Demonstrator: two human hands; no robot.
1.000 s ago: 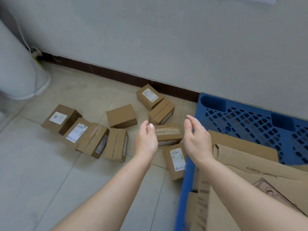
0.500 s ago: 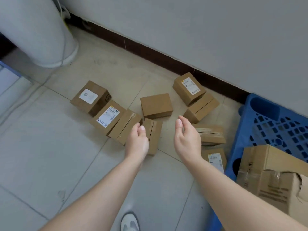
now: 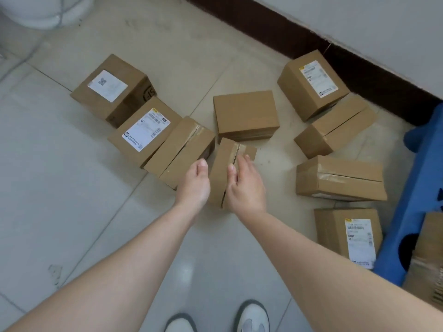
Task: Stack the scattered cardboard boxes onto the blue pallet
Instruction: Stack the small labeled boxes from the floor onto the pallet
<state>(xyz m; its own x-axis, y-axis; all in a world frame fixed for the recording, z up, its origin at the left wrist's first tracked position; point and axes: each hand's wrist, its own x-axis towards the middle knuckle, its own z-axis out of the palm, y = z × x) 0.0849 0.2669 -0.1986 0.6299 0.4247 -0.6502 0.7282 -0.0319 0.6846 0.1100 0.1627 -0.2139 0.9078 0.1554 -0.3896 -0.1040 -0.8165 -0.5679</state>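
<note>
A narrow box (image 3: 224, 159) on the tiled floor (image 3: 96, 212) is flanked by the left hand (image 3: 194, 185) and right hand (image 3: 248, 190), fingers straight and together, palms turned inward, apparently for a two-sided lift; contact cannot be confirmed. It is hemmed by a taped box (image 3: 179, 149) at left and a plain box (image 3: 245, 113) behind, with open floor rightward toward the blue pallet (image 3: 417, 195).

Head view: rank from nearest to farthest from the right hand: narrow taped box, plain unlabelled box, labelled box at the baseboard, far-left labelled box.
1. narrow taped box, at the right hand.
2. plain unlabelled box, just beyond.
3. labelled box at the baseboard, upper right.
4. far-left labelled box, upper left.
</note>
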